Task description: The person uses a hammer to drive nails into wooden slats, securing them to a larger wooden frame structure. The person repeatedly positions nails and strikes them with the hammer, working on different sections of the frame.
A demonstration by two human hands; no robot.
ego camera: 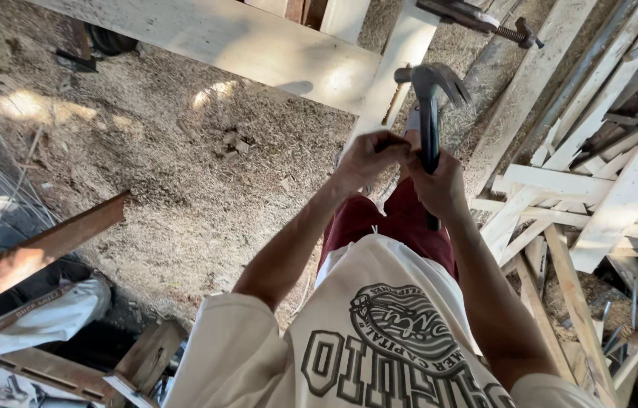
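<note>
Both hands (pixel 402 170) together at hammer (pixel 429 113)

claw hammer (pixel 430 113) | dark metal | upright, head up | above sawdust floor, before wooden frame

Free room and obstructions around the two hands, seen from above.
The sawdust floor (pixel 183 174) lies open to the left of the left hand (pixel 368 159); the pale plank frame (pixel 258 38) crosses above it and bars the far side; an upright pale board (pixel 402 60) stands just beyond the hands, close to the hammer (pixel 431 113) gripped by the right hand (pixel 440 185); a clamp (pixel 477 19) juts over that board; the heap of loose wooden slats (pixel 598 196) closes off the right side; a dark angled beam (pixel 40 249) and white sacks (pixel 40 317) hem in the lower left.
</note>
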